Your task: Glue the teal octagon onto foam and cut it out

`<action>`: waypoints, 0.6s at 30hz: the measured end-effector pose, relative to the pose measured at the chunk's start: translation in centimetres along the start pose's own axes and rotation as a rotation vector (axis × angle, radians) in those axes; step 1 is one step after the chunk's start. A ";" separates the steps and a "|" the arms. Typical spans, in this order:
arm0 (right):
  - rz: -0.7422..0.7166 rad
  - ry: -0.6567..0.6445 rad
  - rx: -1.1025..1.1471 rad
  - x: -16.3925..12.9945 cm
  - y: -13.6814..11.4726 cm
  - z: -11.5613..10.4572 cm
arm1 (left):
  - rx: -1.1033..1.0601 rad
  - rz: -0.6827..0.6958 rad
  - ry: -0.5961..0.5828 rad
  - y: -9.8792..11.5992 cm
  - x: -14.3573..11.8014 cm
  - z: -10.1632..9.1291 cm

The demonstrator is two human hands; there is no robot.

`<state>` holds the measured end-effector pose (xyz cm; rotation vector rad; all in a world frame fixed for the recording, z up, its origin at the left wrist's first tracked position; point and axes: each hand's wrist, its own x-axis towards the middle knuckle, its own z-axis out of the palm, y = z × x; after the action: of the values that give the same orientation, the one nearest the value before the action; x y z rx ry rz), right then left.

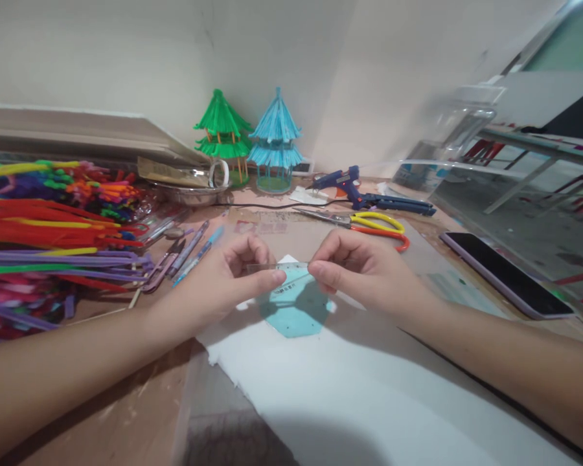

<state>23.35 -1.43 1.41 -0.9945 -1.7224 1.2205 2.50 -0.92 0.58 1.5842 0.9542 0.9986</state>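
My left hand [230,275] and my right hand [357,265] face each other over the middle of the table, fingers closed in a pinch. Between them they grip the ends of a thin clear strip [296,266], held roughly level; its exact kind I cannot make out. Just below lies a teal many-sided plate [295,317] with small dark printed marks, partly in the shadow of my hands. It rests on a large white sheet [369,382] with a torn left edge.
Colourful pipe cleaners [43,226] are heaped at left, beside pens [197,255]. Green [221,123] and blue [276,126] pavilion models stand by the wall. A glue gun [342,184], scissors [354,221] and a phone [505,272] lie behind and right of my hands.
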 end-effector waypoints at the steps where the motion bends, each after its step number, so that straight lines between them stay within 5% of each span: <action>1: 0.003 -0.004 0.009 0.0 0.0 0.0 | 0.006 0.009 0.012 -0.1 0.1 0.0; 8: 0.024 -0.015 0.013 0.1 0.4 0.0 | 0.070 -0.136 -0.072 0.1 -0.1 -0.4; 18: 0.012 -0.019 0.002 0.0 0.0 0.2 | 0.033 -0.117 -0.051 0.4 -0.1 -0.4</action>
<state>23.20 -1.51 1.35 -0.9959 -1.7317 1.2425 2.18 -0.97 0.99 1.5548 1.0210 0.8620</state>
